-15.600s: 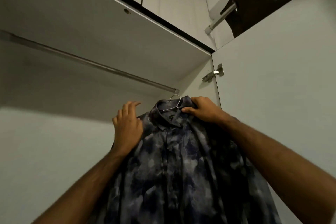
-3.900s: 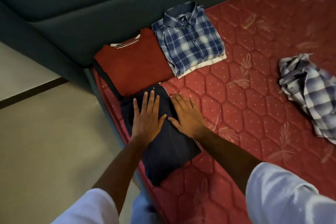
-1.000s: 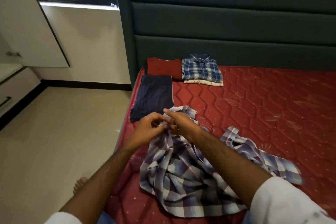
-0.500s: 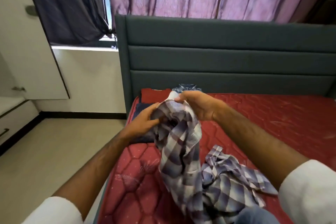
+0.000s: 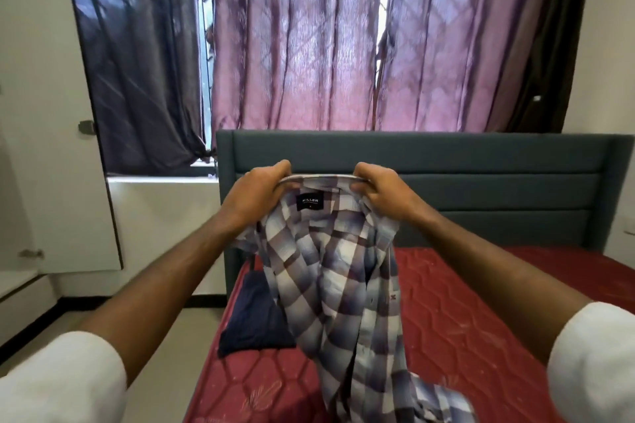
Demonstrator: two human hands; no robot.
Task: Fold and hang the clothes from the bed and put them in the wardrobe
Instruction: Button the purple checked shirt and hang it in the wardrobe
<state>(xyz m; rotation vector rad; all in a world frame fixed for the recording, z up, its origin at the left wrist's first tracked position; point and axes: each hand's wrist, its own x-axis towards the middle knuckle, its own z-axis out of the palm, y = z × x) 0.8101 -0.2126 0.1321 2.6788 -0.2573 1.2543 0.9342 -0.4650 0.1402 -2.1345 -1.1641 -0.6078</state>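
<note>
Between the left hand point(image 5: 256, 197) and the right hand point(image 5: 385, 194) stretches the collar of a checked shirt point(image 5: 338, 285), each hand curled round one end of it with the fingers folded over the top edge. The fingertips are tucked behind the cloth and cannot be seen. The shirt hangs below the hands with its long axis running straight down, collar uppermost and its inner label facing the person. Its lower end is bunched on the red mattress point(image 5: 464, 319) and cut off at the bottom edge, blurred there. Below the left hand, a folded dark garment point(image 5: 256, 323) lies on the mattress, partly covered by the shirt. Behind both hands stands the grey-blue headboard point(image 5: 481, 175), with purple curtains point(image 5: 299, 45) above it.
</note>
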